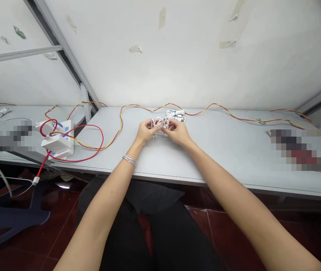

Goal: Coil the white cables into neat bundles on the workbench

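Both of my hands meet over the middle of the grey table (160, 158). Between them is a loosely coiled white cable (158, 122). My left hand (145, 131) grips the coil from its left side, thumb pressed inward. From the right, my right hand (178, 131) pinches the same cable with thumb and fingers. Some loops stick out above and below the fingertips; the rest is hidden by my fingers. Just behind my right hand lies a bundled white cable (175, 114) with a dark tie around it.
A red and yellow twisted wire (129, 105) runs along the back of the table by the white wall (177, 67). At left, white plugs or adapters (53, 145) sit on a power strip (69, 137) with a looped red cable (101, 131). A blurred-out item (298, 150) lies at right.
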Demonstrator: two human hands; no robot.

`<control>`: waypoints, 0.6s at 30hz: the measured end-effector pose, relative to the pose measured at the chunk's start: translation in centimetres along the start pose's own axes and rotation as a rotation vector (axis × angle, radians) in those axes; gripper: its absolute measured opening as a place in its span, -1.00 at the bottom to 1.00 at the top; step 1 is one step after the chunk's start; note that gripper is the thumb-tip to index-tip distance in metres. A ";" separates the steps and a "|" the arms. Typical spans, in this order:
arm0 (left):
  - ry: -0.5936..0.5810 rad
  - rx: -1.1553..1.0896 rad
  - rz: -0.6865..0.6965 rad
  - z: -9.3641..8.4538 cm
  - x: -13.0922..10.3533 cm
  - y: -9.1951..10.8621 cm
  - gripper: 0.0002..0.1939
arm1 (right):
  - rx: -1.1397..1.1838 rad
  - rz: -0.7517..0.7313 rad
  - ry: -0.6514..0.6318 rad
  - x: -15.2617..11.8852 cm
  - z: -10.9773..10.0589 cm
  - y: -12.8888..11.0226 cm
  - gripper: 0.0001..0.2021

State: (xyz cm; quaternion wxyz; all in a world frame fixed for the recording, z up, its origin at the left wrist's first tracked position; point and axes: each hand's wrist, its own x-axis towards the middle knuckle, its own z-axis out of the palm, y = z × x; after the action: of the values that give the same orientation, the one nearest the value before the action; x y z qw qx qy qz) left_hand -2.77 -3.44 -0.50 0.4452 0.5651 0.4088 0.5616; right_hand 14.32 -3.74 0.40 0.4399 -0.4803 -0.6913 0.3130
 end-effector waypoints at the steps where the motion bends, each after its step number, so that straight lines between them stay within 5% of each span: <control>1: 0.008 0.016 -0.002 -0.1 0.0 -0.1 -0.62 | 0.003 0.008 0.015 0.0 0.0 0.0 -0.67; 18: -0.043 0.006 0.030 0.1 -0.1 0.0 -0.68 | 0.016 -0.011 -0.047 0.1 0.2 0.2 -0.70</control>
State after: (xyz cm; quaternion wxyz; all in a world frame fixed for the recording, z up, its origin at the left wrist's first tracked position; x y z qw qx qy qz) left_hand -2.72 -3.53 -0.49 0.4438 0.5845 0.3921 0.5546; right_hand 14.24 -3.63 0.20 0.4291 -0.4654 -0.7015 0.3274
